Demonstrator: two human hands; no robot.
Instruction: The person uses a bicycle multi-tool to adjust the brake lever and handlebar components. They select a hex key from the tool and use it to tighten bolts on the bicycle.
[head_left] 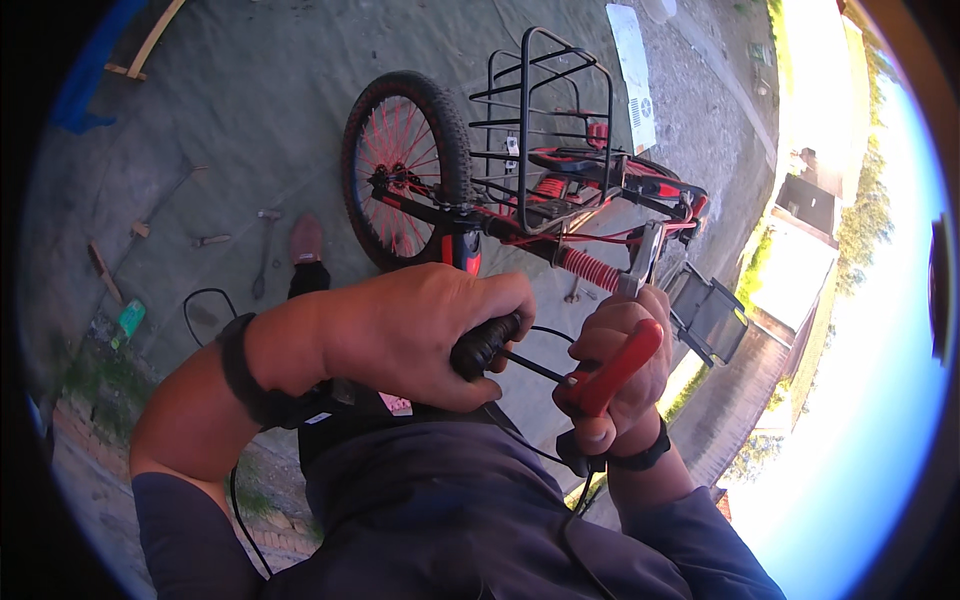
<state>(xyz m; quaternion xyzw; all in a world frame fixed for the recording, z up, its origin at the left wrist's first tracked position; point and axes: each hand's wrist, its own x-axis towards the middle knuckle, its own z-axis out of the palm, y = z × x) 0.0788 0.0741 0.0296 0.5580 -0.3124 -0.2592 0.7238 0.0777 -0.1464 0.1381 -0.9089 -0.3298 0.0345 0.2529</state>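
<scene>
My left hand [430,315] is closed around the dark ribbed handle of a screwdriver [487,346]. Its thin black shaft points right, to the black mount of a red brake lever [622,370]. My right hand [612,335] grips that lever and mount, thumb low on it; the exact spot where the tip meets the mount is too small to tell. A black cable hangs below the mount. Beyond both hands stands a black and red bicycle [463,222] with a front basket [525,130]. Its red spring [590,268] and silver stem [647,255] lie just past my right hand.
Several tools, among them a hammer-like one [268,225], lie on a green ground sheet [250,110] at the left. A reddish shoe [307,240] rests there too. A dark folding chair [708,312] stands to the right, and a white panel [632,80] lies at the back.
</scene>
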